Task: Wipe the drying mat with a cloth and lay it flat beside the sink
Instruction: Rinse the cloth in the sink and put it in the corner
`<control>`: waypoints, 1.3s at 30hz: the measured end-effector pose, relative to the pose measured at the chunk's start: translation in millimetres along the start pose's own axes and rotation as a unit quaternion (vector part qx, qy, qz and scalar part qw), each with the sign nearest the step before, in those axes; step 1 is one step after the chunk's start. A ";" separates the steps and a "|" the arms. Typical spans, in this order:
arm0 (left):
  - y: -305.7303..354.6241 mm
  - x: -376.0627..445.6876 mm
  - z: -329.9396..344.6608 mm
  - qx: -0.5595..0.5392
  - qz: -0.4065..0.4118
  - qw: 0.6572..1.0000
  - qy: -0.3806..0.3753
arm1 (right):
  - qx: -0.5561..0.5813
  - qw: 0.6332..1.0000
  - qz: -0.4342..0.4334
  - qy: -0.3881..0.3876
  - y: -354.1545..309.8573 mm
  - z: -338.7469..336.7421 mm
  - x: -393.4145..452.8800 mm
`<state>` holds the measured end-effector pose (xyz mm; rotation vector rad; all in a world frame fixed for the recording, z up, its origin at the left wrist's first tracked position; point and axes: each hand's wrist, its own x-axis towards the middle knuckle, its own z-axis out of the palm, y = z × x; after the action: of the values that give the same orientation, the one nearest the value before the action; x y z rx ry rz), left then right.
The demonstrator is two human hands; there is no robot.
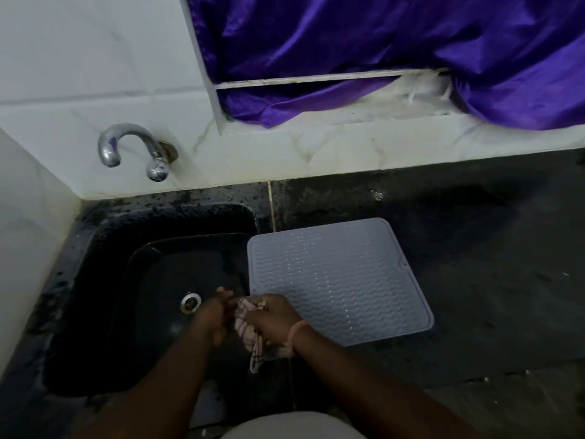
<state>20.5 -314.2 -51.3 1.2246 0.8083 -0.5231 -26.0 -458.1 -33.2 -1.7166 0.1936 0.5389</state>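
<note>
Likely limp and floppy, the drying mat (340, 280) wants an edge grip; both hands (243, 315) clutch the cloth (250, 337)

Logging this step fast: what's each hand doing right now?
Left hand: closed on the cloth, over the sink.
Right hand: closed on the same cloth.

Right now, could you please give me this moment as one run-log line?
hands: left hand and right hand both gripping cloth over sink | drying mat: flat on counter beside sink | tap: no water visible
</note>
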 end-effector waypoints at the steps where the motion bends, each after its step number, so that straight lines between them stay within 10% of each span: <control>1: 5.6 -3.8 -5.9 -0.013 0.000 1.000 0.029 | 0.057 0.998 0.010 0.007 -2.6 -6.4 4.0; 11: 43.8 -87.6 16.5 0.104 0.072 0.981 -0.148 | 0.264 0.962 -0.055 -0.036 -41.1 -49.4 22.8; 20: 29.2 -101.2 -11.4 0.013 0.171 0.978 -0.121 | 0.205 0.976 -0.004 -0.074 -61.5 -54.8 19.1; 24: 57.2 -110.8 -44.1 -0.041 0.160 0.978 -0.130 | 0.199 0.962 -0.007 -0.186 -72.2 -42.0 13.2; 33: 111.4 -97.8 -125.9 -0.135 0.048 0.979 -0.147 | 0.302 0.941 0.021 -0.150 -124.6 13.1 58.9; 39: 99.1 -63.8 -149.7 -0.159 0.004 0.978 -0.135 | -0.029 0.996 -0.075 0.026 -171.9 79.1 85.9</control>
<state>15.2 -147.5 40.6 0.8402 0.6266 -0.5187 101.1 -329.8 69.4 -1.7862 0.0853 0.3923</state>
